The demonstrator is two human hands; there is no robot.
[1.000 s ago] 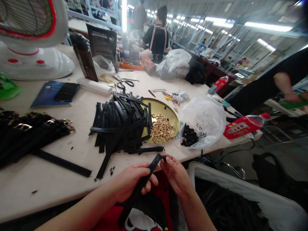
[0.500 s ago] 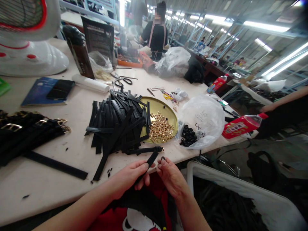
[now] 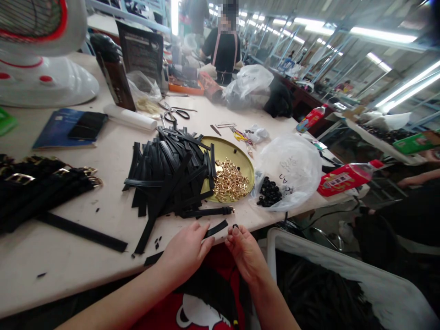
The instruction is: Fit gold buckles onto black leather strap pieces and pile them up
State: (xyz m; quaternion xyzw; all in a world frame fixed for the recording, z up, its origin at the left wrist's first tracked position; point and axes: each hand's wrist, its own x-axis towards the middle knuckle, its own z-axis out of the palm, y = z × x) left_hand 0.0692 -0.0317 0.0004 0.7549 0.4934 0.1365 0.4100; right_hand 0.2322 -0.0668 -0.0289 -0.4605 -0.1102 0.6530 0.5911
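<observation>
My left hand (image 3: 187,245) is closed on a black strap (image 3: 217,228) at the table's front edge; one end sticks out to the right of the fingers. Close by on the right, my right hand (image 3: 242,247) pinches a small black ring (image 3: 235,226). A strap with a gold buckle (image 3: 208,212) lies just beyond both hands. Behind it is a pile of black straps (image 3: 165,169), partly over a yellow-green tray (image 3: 244,160) that holds gold buckles (image 3: 231,181). A clear plastic bag (image 3: 292,169) with black rings (image 3: 270,192) lies to the right.
Finished-looking buckled straps (image 3: 44,192) lie at the left. A fan (image 3: 44,82), dark bottle (image 3: 115,75), blue booklet (image 3: 57,130) and scissors (image 3: 177,112) stand or lie farther back. A red-labelled bottle (image 3: 347,178) lies right, above a white bin (image 3: 343,261). A person (image 3: 223,50) stands behind.
My left hand has turned palm down and shifted its hold, and the strap now lies lower and flatter. My right hand has barely moved. At the right edge, a green object has appeared.
</observation>
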